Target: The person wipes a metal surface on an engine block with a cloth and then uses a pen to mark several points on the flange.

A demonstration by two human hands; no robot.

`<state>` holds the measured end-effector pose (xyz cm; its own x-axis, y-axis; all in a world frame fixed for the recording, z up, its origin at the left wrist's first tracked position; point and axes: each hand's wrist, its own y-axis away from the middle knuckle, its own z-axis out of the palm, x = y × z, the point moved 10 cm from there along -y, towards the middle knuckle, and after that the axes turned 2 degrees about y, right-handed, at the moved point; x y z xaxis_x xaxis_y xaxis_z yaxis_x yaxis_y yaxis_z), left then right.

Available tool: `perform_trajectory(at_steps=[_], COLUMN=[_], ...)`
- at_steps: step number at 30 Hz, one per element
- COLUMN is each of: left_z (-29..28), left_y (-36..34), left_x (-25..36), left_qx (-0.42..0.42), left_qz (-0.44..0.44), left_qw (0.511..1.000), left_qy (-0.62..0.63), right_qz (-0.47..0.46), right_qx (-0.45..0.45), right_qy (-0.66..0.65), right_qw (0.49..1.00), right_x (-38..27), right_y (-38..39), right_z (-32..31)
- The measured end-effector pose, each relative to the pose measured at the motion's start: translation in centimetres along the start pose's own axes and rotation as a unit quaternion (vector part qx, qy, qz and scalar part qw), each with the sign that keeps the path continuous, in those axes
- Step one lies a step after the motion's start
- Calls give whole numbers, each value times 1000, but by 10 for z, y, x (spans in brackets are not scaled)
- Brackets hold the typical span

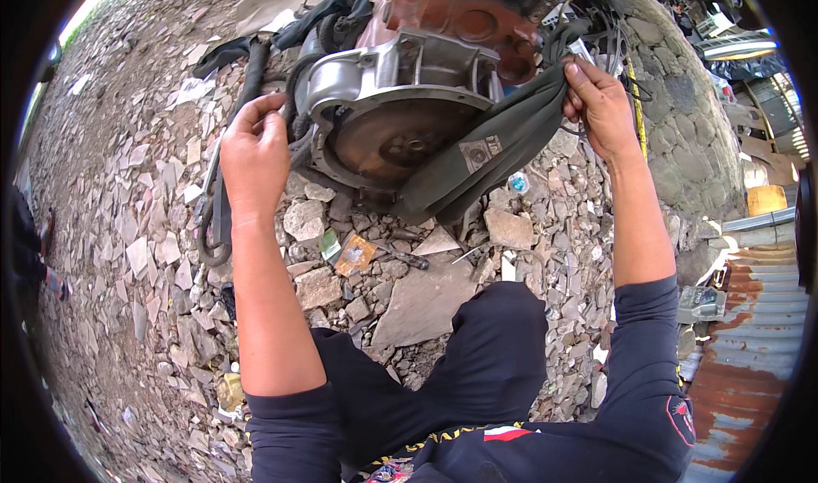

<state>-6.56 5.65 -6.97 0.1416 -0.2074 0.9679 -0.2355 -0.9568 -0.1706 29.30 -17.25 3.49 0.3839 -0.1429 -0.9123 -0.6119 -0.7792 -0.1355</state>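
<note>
Right hand (599, 108) pinches the upper corner of a dark green cloth (498, 146) between thumb and fingers, closed on it beside a bunch of thin black wires (596, 36). That cloth drapes from the hand down across the right side of a grey metal engine housing (400, 87), its lower end hanging loose over the stones. Left hand (254, 155) sits at the housing's left edge with the fingers curled, thumb and forefinger nearly meeting; whether it grips anything I cannot tell, though it lies just beside a black hose (256, 70) and a thin metal rod (213, 163).

The housing stands on a floor of broken flat stones (128, 253), its rusty round flywheel (396, 142) facing the person, with a reddish engine block (460, 14) behind it.

Several risks seem likely from this position. The cloth is held only at one corner, so a pull could drag it across the housing's sharp rim and snag or tear it, or it could slip from the pinch and drop into the grit. The right fingers work close to the wires, and a tug might catch one along with the cloth. The heavy housing rests on uneven stones, so leaning on it could make it rock toward the person's knees (494, 330). A small tool (407, 259) and an orange packet (354, 253) lie on the stones below, easy to kick away or lose among the rubble
</note>
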Motion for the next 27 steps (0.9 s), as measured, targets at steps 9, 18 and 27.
perform_trajectory(at_steps=[9, 18, 27], left_z=[25, 51, 33], left_y=[0, 0, -12], left_x=[1, 6, -16], left_qx=[-16, -46, -12], left_qz=[21, 31, 39], left_qw=[1000, 998, 999], left_qy=[-12, 26, 2], right_qz=[-77, -175, -115], right_qx=[-189, -2, 131], right_qy=[515, 210, 107], right_qw=[833, 962, 979], right_x=[7, 24, -22], right_y=[-13, 7, 64], right_z=[106, 72, -108])
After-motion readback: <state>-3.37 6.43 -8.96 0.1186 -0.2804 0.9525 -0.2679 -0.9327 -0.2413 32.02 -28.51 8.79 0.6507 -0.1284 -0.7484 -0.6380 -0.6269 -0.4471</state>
